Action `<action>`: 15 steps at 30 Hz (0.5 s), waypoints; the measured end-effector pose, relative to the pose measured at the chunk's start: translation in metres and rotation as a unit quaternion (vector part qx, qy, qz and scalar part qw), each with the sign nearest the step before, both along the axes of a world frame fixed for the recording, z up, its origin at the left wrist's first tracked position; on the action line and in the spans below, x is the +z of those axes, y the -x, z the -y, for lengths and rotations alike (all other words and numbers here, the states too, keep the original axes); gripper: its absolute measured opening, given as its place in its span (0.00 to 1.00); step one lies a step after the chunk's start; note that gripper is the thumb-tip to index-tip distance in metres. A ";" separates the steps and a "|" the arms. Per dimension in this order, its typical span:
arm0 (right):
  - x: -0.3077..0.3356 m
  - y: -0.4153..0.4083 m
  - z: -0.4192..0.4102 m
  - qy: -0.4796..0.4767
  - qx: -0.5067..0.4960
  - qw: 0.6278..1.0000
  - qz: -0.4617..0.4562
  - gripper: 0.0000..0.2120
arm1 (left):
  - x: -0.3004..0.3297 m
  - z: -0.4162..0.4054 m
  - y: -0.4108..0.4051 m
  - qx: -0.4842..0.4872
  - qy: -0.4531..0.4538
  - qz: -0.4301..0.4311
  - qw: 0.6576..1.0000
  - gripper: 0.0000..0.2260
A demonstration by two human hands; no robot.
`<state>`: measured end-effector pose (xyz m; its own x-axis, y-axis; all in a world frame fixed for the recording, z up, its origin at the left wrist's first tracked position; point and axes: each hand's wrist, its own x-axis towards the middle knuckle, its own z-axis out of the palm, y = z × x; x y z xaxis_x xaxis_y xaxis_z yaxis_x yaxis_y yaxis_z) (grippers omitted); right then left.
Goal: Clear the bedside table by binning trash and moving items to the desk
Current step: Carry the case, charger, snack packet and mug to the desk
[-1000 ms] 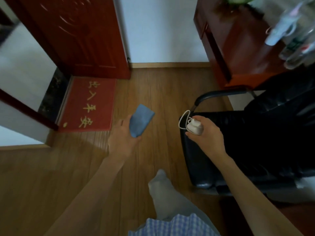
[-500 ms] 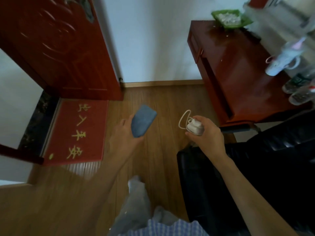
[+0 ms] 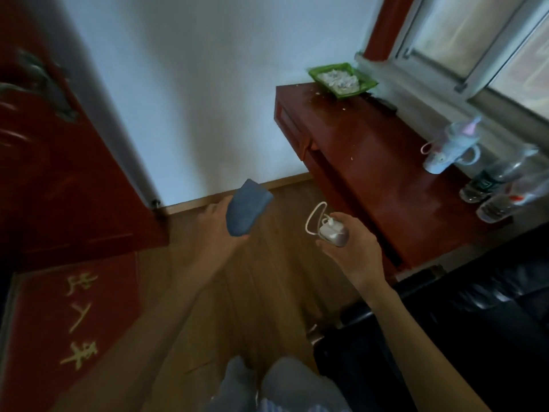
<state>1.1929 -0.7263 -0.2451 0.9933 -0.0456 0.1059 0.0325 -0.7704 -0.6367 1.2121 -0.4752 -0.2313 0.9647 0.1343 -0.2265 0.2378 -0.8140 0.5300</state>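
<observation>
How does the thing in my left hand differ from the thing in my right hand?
The blue pouch is blue, flat and soft-looking; the white charger is white, blocky and hard-looking. The blue pouch is larger. The white charger trails a looped cord; the blue pouch has none. Both are held above the floor, short of the desk.

A blue pouch (image 3: 248, 212) and a white charger (image 3: 332, 231) with looped cord, both held above the floor.

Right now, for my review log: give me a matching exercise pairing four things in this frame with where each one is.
Things:
1. blue case
2. white charger
3. green dish
4. red mat

Places:
A. far corner of the desk
B. floor by the door
C. left hand
D. right hand

Pairs: 1-C, 2-D, 3-A, 4-B
</observation>
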 end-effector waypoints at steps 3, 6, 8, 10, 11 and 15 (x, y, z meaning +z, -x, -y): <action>-0.005 -0.021 -0.006 -0.006 -0.025 1.000 -0.008 0.26 | 0.003 0.000 -0.046 -0.025 -0.020 -0.006 0.999 0.19; -0.013 -0.043 -0.007 -0.003 -0.051 0.998 -0.020 0.26 | -0.012 -0.007 -0.081 -0.034 0.050 0.006 0.998 0.32; -0.018 -0.064 -0.006 0.009 -0.063 0.997 -0.032 0.27 | -0.025 -0.011 -0.103 -0.028 0.074 0.011 0.997 0.36; -0.023 -0.090 -0.003 0.012 -0.069 0.996 -0.046 0.26 | -0.046 -0.010 -0.137 -0.009 0.046 0.009 0.999 0.30; -0.025 -0.106 -0.002 0.013 -0.073 0.996 -0.048 0.26 | -0.054 -0.011 -0.159 -0.001 0.036 -0.013 0.999 0.25; -0.027 -0.176 -0.002 0.000 -0.084 0.996 -0.040 0.21 | -0.085 -0.009 -0.250 -0.005 0.045 -0.036 0.998 0.23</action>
